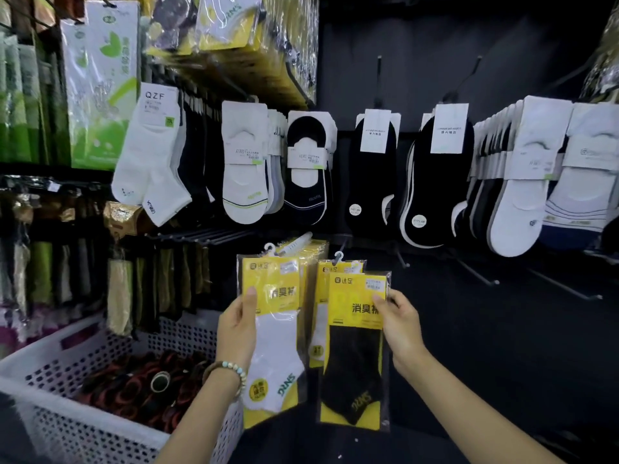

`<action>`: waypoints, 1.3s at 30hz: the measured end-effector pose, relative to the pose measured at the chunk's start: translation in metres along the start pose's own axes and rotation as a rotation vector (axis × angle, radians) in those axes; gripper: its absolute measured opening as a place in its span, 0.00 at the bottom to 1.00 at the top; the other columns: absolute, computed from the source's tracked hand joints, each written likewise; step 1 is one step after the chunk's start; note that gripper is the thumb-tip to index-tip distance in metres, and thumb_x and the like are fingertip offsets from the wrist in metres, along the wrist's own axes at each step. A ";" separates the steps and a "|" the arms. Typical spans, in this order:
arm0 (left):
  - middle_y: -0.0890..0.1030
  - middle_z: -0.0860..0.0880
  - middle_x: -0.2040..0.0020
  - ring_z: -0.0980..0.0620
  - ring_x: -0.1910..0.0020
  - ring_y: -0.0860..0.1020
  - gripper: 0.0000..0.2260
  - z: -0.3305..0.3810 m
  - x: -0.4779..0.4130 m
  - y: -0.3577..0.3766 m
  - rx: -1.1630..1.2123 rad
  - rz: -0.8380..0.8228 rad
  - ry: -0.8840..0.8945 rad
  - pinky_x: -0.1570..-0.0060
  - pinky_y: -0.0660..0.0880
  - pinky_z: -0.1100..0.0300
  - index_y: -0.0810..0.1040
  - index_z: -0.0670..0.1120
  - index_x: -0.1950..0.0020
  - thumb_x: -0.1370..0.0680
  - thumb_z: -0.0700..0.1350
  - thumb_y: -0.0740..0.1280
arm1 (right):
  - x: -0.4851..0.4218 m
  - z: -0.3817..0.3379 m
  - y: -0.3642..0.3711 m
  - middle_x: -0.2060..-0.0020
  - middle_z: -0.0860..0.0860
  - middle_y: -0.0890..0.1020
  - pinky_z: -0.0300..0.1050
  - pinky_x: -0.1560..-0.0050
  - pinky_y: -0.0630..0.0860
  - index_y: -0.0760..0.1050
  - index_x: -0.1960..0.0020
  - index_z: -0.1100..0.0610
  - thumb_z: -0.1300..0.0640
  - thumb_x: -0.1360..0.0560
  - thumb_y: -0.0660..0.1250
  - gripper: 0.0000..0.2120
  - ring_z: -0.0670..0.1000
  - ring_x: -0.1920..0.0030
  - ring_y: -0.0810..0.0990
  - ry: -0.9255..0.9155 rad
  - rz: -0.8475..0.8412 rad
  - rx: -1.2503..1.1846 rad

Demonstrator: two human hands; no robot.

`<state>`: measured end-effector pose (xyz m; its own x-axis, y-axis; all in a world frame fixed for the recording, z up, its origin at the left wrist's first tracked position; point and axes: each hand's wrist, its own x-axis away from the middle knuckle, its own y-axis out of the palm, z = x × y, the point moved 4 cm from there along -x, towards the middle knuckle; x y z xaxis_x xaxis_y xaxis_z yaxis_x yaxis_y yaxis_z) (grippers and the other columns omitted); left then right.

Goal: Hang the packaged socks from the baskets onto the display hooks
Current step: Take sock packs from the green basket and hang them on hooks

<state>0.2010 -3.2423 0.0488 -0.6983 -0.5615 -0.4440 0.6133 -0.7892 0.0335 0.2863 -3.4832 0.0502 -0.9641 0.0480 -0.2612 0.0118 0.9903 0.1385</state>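
- The left hand (237, 326), with a bracelet of pale beads (231, 369) at the wrist, has its grip pinching a clear packet with a yellow card and a white sock (278, 343) at the left edge, thumb on the front.
- The right hand (403, 329) has its grip pinching a clear packet with a yellow card and a black sock (355, 360) at the right edge, thumb on the front.
- Both packets are upright, just beside each other, in front of the display.
- Low at the left stands a white perforated plastic basket (77, 426) with dark red and black things inside.
- Just behind the two packets hangs a row of yellow packets (315, 249). Whether the white sock packet sits on a hook, I cannot tell.
- Farther right stand bare metal hooks (479, 272).
- Above, white and black low socks on paper cards (244, 169) hang in a row.
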 end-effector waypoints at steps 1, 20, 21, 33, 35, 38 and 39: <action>0.62 0.61 0.67 0.67 0.72 0.63 0.12 0.001 -0.004 -0.004 -0.008 0.015 0.006 0.71 0.62 0.74 0.62 0.59 0.64 0.21 0.55 0.57 | -0.005 -0.003 0.002 0.58 0.49 0.85 0.40 0.57 0.79 0.77 0.48 0.56 0.59 0.21 0.63 0.04 0.47 0.56 0.84 -0.029 0.001 0.030; 0.66 0.61 0.67 0.73 0.73 0.68 0.12 -0.010 -0.015 -0.004 0.112 0.025 0.003 0.70 0.66 0.79 0.66 0.58 0.64 0.21 0.54 0.58 | -0.072 0.032 0.026 0.54 0.53 0.82 0.44 0.53 0.77 0.76 0.50 0.57 0.58 0.27 0.72 0.08 0.52 0.52 0.81 0.011 0.289 0.211; 0.68 0.61 0.68 0.74 0.72 0.69 0.11 -0.010 -0.014 -0.004 0.124 0.018 -0.004 0.69 0.65 0.80 0.67 0.58 0.63 0.21 0.54 0.58 | -0.068 0.032 0.023 0.53 0.53 0.82 0.45 0.51 0.77 0.76 0.50 0.57 0.58 0.28 0.73 0.09 0.52 0.51 0.81 0.021 0.310 0.209; 0.77 0.71 0.68 0.79 0.66 0.72 0.09 -0.016 0.024 0.039 0.167 -0.170 -0.138 0.69 0.66 0.81 0.75 0.60 0.60 0.21 0.53 0.59 | 0.023 0.010 0.042 0.49 0.49 0.83 0.43 0.46 0.79 0.77 0.45 0.52 0.52 0.23 0.67 0.09 0.49 0.48 0.82 0.049 -0.257 0.077; 0.79 0.71 0.65 0.76 0.64 0.75 0.09 -0.018 0.032 0.055 0.137 -0.250 -0.147 0.68 0.68 0.80 0.77 0.59 0.58 0.21 0.53 0.59 | 0.032 0.010 0.039 0.51 0.51 0.85 0.41 0.52 0.80 0.77 0.45 0.55 0.56 0.23 0.67 0.08 0.49 0.51 0.84 0.052 -0.284 0.016; 0.83 0.60 0.56 0.64 0.54 0.80 0.09 -0.021 0.040 0.070 0.168 -0.308 -0.150 0.60 0.72 0.75 0.78 0.53 0.49 0.21 0.51 0.59 | 0.035 0.010 0.023 0.54 0.53 0.85 0.38 0.57 0.81 0.77 0.49 0.58 0.61 0.23 0.66 0.04 0.49 0.54 0.85 0.028 -0.182 -0.023; 0.82 0.57 0.51 0.60 0.50 0.79 0.10 -0.020 0.042 0.073 0.174 -0.321 -0.150 0.56 0.73 0.72 0.77 0.51 0.45 0.21 0.52 0.59 | 0.034 0.010 0.016 0.54 0.54 0.85 0.39 0.56 0.81 0.77 0.49 0.59 0.62 0.23 0.65 0.04 0.50 0.54 0.84 0.020 -0.142 -0.013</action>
<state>0.2241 -3.3183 0.0149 -0.8984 -0.2996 -0.3212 0.2925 -0.9536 0.0713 0.2566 -3.4641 0.0341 -0.9610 -0.0951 -0.2596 -0.1282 0.9852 0.1137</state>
